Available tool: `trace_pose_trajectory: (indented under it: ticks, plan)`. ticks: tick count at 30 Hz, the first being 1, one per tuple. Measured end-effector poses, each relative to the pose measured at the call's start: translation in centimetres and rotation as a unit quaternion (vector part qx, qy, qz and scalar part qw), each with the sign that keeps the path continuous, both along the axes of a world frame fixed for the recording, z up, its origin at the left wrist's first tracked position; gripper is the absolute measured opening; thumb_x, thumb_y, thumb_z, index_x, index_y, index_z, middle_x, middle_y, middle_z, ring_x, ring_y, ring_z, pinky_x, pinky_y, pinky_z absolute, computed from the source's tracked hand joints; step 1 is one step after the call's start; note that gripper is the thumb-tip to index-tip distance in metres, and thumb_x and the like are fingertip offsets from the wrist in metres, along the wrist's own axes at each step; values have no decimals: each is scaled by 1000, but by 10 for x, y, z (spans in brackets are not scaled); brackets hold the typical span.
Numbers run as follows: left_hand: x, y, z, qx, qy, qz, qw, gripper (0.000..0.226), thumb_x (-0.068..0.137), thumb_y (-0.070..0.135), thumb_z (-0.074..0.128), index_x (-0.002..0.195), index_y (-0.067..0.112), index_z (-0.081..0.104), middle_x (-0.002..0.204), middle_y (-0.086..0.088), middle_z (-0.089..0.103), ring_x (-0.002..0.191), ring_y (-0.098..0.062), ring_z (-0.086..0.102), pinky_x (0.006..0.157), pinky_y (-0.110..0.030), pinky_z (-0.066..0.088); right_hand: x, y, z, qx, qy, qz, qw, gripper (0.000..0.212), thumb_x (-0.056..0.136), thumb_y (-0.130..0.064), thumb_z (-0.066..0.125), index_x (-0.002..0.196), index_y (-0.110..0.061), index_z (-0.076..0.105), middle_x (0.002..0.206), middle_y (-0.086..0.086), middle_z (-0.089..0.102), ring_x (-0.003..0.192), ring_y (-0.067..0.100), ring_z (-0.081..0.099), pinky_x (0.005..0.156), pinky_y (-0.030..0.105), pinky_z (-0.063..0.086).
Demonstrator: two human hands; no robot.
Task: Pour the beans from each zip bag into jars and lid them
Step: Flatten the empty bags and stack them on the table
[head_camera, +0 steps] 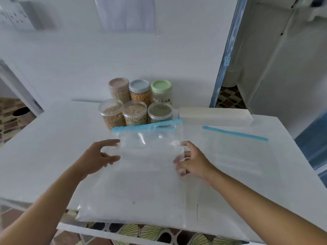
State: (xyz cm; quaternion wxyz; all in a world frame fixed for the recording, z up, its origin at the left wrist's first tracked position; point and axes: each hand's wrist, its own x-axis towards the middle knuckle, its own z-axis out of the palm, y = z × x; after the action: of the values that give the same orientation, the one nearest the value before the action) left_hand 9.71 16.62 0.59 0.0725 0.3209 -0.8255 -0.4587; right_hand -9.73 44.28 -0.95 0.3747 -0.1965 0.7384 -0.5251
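Left hand [99, 156], right hand [192, 160] pinch zip bag [146, 167] between them.

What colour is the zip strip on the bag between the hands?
Light blue: the zip strip shows best in the head view.

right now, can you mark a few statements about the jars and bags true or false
1. All six jars are lidded. False: the three front jars stand open; only the three back jars carry lids.
2. The zip bag between the left hand and right hand looks empty. True.
3. The green lid sits on the rightmost jar of the back row. True.
4. The second bag lies left of the jars. False: it lies flat on the table, right of the held one.
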Motion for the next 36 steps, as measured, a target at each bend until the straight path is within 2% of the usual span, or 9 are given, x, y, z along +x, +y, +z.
trace_pose_trajectory:
  ticks: [4,8,15,20,23,26,30,33,36]
  plan:
    - [17,-13,-40,-196,-89,-29,976,58,75,27,91,128,32,68,113,2,53,76,-12,67,86,-35,56,5,-11,-26,97,204,12,974,58,78,-10,79,128,-20,51,76,-1,69,67,11,63,62,16,47]
    - [17,1,-44,-319,-111,-32,941,55,75,29,90,126,28,70,115,-1,45,108,-30,57,88,-44,53,8,-6,-36,78,261,-3,962,60,78,-17,84,127,-23,50,79,-4,68,71,11,64,68,20,51]
    - [-32,69,-14,-279,-12,-166,946,21,91,23,75,108,33,69,88,17,61,74,-6,58,70,-21,49,-11,35,-17,66,269,-11,961,4,90,-18,71,90,-19,67,79,-3,68,62,8,61,66,31,55]
    - [-78,151,-15,-282,81,-329,897,17,95,31,72,111,28,73,98,11,66,86,-6,59,77,-30,56,-30,110,-7,144,304,38,941,12,86,-20,69,77,-28,66,77,-7,65,70,8,61,64,16,46]
    - [-104,193,-28,-323,45,-442,836,42,92,54,68,127,30,68,124,6,64,111,-12,56,95,-34,51,-41,158,-7,274,326,165,890,32,79,-53,77,102,-34,66,107,-15,60,100,8,57,89,25,49]
    - [-120,221,-39,-371,-48,-508,776,68,84,71,65,141,37,55,139,4,52,124,-17,48,106,-36,40,-41,198,-10,296,289,252,875,75,74,-66,78,139,-45,49,147,-29,28,139,-2,27,119,28,25]
    - [-129,222,-43,-354,-28,-495,793,59,87,69,65,136,38,59,133,8,55,118,-11,49,104,-33,43,-39,235,-28,286,309,280,862,85,84,-56,73,154,-51,26,158,-33,-10,147,-9,-17,122,34,-12]
    - [-128,217,-39,-283,3,-494,822,38,94,58,64,123,35,70,122,14,61,109,-2,55,98,-25,48,-40,253,-27,217,286,215,908,47,93,-48,69,136,-51,52,158,-34,19,148,-14,9,126,25,4]
    - [-127,215,-28,-161,36,-450,877,28,88,53,70,104,31,78,103,18,68,94,-1,65,82,-17,54,-45,259,-18,140,248,104,953,28,82,-58,69,107,-46,71,118,-32,64,117,-10,55,111,25,41]
